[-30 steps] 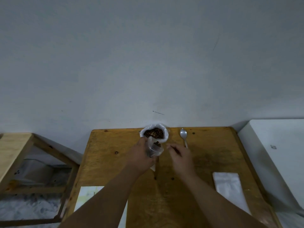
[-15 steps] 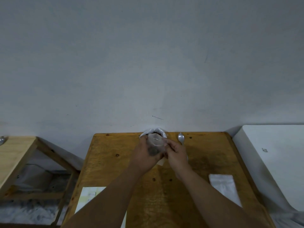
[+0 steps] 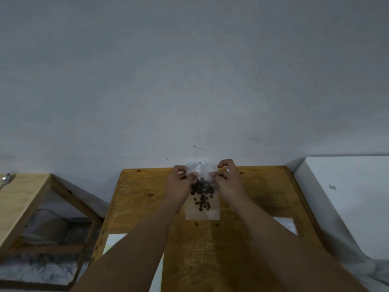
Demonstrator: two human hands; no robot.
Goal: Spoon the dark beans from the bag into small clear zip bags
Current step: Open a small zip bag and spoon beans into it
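Note:
A small clear zip bag (image 3: pixel 202 211) hangs flat between my hands over the far middle of the wooden table (image 3: pixel 263 199). Dark beans (image 3: pixel 201 193) lie loose inside it. My left hand (image 3: pixel 179 184) pinches the bag's top left corner and my right hand (image 3: pixel 228 180) pinches its top right corner, both along the zip strip. Behind the hands only the white rim of the big bean bag (image 3: pixel 200 163) shows at the table's far edge. The spoon is hidden behind my right hand.
A white flat pouch (image 3: pixel 286 225) lies on the table's right side and a white sheet (image 3: pixel 113 242) at its left front edge. A wooden frame table (image 3: pixel 27 197) with a spoon (image 3: pixel 5 180) stands at the left, a white surface (image 3: pixel 347 197) at the right.
The small bag went from being held open in my left hand to being held flat by both hands at its top corners. My right hand came over to the bag.

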